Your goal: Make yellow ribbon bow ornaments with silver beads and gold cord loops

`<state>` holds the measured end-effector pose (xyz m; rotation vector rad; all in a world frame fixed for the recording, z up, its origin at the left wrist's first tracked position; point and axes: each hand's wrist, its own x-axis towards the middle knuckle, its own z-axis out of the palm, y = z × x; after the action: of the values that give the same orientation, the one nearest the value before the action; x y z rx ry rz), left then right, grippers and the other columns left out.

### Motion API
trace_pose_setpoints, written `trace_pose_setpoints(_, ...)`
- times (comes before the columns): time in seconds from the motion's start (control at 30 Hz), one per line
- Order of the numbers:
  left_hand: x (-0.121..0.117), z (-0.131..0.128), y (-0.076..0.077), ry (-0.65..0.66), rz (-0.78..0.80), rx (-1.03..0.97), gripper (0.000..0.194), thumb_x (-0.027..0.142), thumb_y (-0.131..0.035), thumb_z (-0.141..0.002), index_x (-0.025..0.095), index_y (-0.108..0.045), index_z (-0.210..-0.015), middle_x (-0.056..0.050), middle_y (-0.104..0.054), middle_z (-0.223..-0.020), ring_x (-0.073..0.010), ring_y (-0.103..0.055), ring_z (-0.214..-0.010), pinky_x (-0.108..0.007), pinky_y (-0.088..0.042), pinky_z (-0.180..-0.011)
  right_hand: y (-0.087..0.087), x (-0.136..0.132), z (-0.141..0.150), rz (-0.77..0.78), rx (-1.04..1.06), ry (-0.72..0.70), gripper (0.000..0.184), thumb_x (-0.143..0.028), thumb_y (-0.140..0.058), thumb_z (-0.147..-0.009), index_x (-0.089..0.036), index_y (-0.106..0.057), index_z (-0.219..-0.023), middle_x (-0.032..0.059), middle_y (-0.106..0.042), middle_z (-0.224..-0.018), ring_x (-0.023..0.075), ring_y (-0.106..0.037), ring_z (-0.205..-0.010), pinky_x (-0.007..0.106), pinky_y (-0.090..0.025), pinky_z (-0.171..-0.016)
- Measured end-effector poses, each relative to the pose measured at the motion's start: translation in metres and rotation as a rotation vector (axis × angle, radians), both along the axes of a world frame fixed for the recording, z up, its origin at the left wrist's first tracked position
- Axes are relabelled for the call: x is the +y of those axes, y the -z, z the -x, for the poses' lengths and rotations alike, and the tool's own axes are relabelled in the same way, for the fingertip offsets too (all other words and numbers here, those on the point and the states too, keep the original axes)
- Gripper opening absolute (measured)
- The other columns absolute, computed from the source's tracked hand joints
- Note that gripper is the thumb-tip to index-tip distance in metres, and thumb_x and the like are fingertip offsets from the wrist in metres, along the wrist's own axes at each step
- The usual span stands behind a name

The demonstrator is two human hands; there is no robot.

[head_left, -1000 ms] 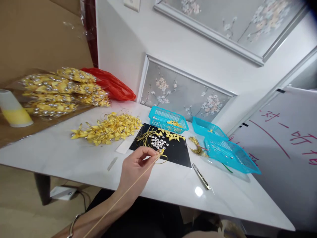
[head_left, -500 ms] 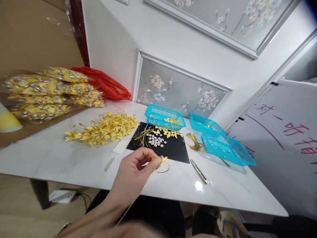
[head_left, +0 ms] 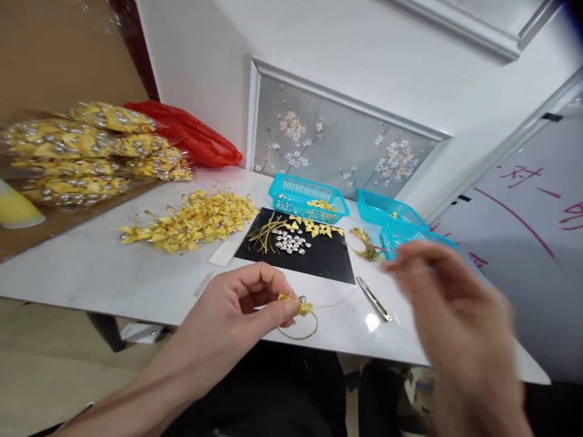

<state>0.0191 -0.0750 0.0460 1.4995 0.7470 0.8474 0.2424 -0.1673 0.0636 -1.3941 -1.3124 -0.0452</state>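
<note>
My left hand (head_left: 255, 303) pinches a yellow ribbon bow (head_left: 304, 308) between thumb and fingers. A silver bead (head_left: 302, 298) sits on the bow, and a loop of gold cord (head_left: 298, 337) hangs beneath it. On the right, my right hand (head_left: 455, 321) is raised above the table and smeared by motion, its thumb and fingertips together. A faint thread (head_left: 337, 304) runs from the bow towards those fingertips; its far end is hard to make out. Beyond my left hand lies a black mat (head_left: 314, 267) with silver beads (head_left: 291, 242), yellow bows (head_left: 319, 228) and gold cords (head_left: 262, 233).
A heap of finished yellow pieces (head_left: 195, 221) lies left of the mat, near bagged bundles (head_left: 68, 145) and a red plastic bag (head_left: 191, 133). Blue baskets (head_left: 310, 209) stand at the back. Thread snips (head_left: 373, 299) and a cord bundle (head_left: 367, 246) lie right of the mat.
My right hand has come up from the bottom edge to the right side above the table. My left hand keeps its pinch on the bow. The view has tilted down somewhat.
</note>
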Motion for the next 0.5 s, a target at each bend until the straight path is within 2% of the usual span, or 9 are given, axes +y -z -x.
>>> trace_pose_setpoints(0.07,0.0,-0.001,0.0,-0.005,-0.002,-0.007,0.012,0.028,-0.077,-0.078,0.021,-0.068,-0.074,0.002,-0.067,-0.071,-0.0119,-0.064,-0.066,-0.018,-0.051,-0.062,0.016,0.005,0.033,0.23,-0.033,-0.239,0.014,-0.026,-0.051,-0.096,-0.025,-0.06,-0.106,-0.0002,-0.061,-0.082,0.0121,-0.057,-0.065,0.024,-0.048,-0.057)
trace_pose_setpoints(0.1,0.0,-0.002,0.001,-0.007,-0.005,-0.009,0.011,0.028,-0.076,-0.078,0.021,-0.068,-0.075,0.002,-0.067,-0.072,-0.0123,-0.064,-0.066,-0.018,-0.052,-0.062,0.022,0.007,0.046,0.291,-0.025,-0.33,0.014,-0.026,-0.053,-0.094,-0.024,-0.059,-0.107,0.0001,-0.06,-0.085,0.012,-0.058,-0.068,0.024,-0.049,-0.059)
trace_pose_setpoints(0.13,0.0,-0.002,0.001,-0.009,-0.003,-0.007,0.01,0.028,-0.076,-0.078,0.021,-0.068,-0.075,0.002,-0.068,-0.072,-0.0128,-0.064,-0.067,-0.019,-0.052,-0.062,0.027,0.01,0.055,0.316,0.0,-0.361,0.012,-0.026,-0.054,-0.094,-0.022,-0.058,-0.104,0.0002,-0.059,-0.086,0.0118,-0.057,-0.07,0.024,-0.049,-0.061)
trace_pose_setpoints(0.2,0.001,-0.003,0.003,-0.017,0.003,-0.001,0.008,0.026,-0.075,-0.079,0.021,-0.069,-0.076,0.002,-0.068,-0.073,-0.0131,-0.064,-0.069,-0.019,-0.053,-0.063,0.033,0.015,0.064,0.353,0.057,-0.381,0.009,-0.028,-0.053,-0.094,-0.021,-0.057,-0.094,-0.0005,-0.056,-0.083,0.0115,-0.056,-0.07,0.024,-0.047,-0.063)
trace_pose_setpoints(0.27,0.001,-0.004,0.004,-0.025,0.013,-0.001,0.007,0.024,-0.075,-0.079,0.021,-0.069,-0.076,0.003,-0.068,-0.074,-0.0124,-0.065,-0.07,-0.019,-0.054,-0.065,0.037,0.019,0.064,0.38,0.116,-0.371,0.015,-0.03,-0.052,-0.095,-0.02,-0.054,-0.085,-0.0015,-0.054,-0.078,0.0111,-0.053,-0.068,0.024,-0.045,-0.06)
trace_pose_setpoints(0.4,0.003,-0.004,0.007,-0.008,0.045,-0.005,0.005,0.023,-0.074,-0.081,0.022,-0.07,-0.077,0.004,-0.07,-0.074,-0.0101,-0.066,-0.07,-0.016,-0.054,-0.066,0.04,0.023,0.06,0.384,0.247,-0.354,0.011,-0.029,-0.056,-0.093,-0.021,-0.052,-0.087,-0.0033,-0.052,-0.075,0.0104,-0.051,-0.065,0.023,-0.043,-0.059)
trace_pose_setpoints(0.5,0.004,-0.005,0.01,0.012,0.081,-0.037,0.005,0.022,-0.074,-0.082,0.023,-0.07,-0.079,0.005,-0.07,-0.075,-0.0092,-0.066,-0.071,-0.015,-0.054,-0.068,0.041,0.024,0.061,0.402,0.344,-0.458,0.011,-0.03,-0.056,-0.094,-0.021,-0.054,-0.088,-0.0024,-0.056,-0.077,0.0102,-0.053,-0.066,0.022,-0.045,-0.059)
